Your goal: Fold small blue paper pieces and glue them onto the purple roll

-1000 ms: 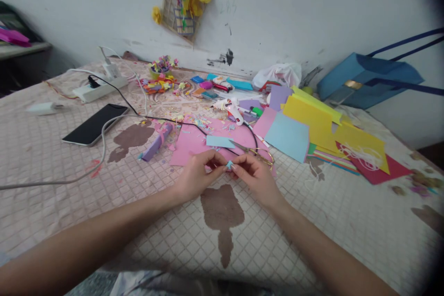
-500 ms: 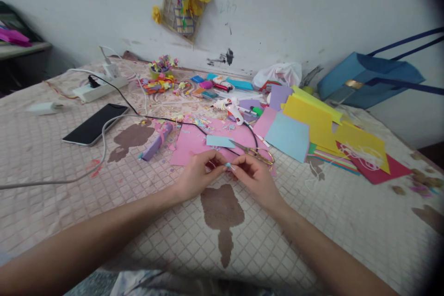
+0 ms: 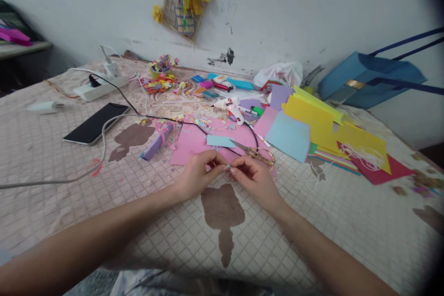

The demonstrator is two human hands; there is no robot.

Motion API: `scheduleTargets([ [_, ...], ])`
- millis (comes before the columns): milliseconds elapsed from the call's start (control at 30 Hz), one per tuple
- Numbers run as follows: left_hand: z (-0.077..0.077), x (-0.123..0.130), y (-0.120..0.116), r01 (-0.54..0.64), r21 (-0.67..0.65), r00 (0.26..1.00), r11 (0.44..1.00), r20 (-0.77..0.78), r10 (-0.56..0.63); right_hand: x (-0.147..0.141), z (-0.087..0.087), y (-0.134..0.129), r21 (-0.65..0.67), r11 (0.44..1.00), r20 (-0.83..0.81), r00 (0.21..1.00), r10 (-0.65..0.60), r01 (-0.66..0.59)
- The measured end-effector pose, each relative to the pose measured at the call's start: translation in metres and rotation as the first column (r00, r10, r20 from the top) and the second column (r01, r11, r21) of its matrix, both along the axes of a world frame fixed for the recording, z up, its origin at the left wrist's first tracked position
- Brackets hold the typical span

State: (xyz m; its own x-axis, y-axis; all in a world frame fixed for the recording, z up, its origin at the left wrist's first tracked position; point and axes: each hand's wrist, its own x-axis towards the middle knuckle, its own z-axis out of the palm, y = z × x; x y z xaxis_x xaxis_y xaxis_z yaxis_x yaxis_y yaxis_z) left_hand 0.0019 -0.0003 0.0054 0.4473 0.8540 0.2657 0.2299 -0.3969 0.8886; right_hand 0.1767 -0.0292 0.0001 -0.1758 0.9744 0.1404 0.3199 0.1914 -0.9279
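My left hand (image 3: 201,173) and my right hand (image 3: 255,178) meet fingertip to fingertip at the near edge of a pink sheet (image 3: 183,145). Both pinch a tiny light blue piece (image 3: 228,167), probably paper, mostly covered by the fingers. Just beyond them lies a light blue paper strip (image 3: 220,141). Gold-handled scissors (image 3: 267,157) rest beside my right hand, their blades reaching toward the strip. Farther back, a white glue gun (image 3: 234,113) lies on the pink sheet among small paper scraps.
A phone (image 3: 96,124), a power strip (image 3: 100,89) and cables occupy the left. Left of the pink sheet is a purple paper piece (image 3: 157,142). Yellow sheets (image 3: 308,118), a light blue sheet (image 3: 287,136) and white string (image 3: 364,157) lie right, before a blue bag (image 3: 371,78).
My fingertips have shifted slightly around the small piece, and less of its blue shows now. Both hands stay in nearly the same place.
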Motion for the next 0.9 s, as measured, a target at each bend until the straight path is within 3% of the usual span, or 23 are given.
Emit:
scheduleTargets([
  [267,0.001,-0.001,-0.001,0.016,0.081,1.000,0.997,-0.023,-0.014,0.000,0.000,-0.001,0.052,0.999,0.012,1.000,0.001,-0.002],
  [600,-0.001,0.000,0.003,0.041,-0.199,0.998,0.979,0.048,-0.032,0.000,0.000,0.000,-0.020,0.999,-0.042,0.998,-0.045,0.044],
  [767,-0.005,-0.001,0.007,0.093,-0.361,0.988,0.928,0.152,-0.040,0.000,0.002,0.000,-0.147,0.988,-0.139,0.990,0.036,-0.057],
  [900,-0.007,-0.001,0.010,0.124,-0.453,0.986,0.883,0.156,-0.058,0.001,-0.001,0.001,-0.144,0.988,-0.134,0.990,0.043,-0.062],
])
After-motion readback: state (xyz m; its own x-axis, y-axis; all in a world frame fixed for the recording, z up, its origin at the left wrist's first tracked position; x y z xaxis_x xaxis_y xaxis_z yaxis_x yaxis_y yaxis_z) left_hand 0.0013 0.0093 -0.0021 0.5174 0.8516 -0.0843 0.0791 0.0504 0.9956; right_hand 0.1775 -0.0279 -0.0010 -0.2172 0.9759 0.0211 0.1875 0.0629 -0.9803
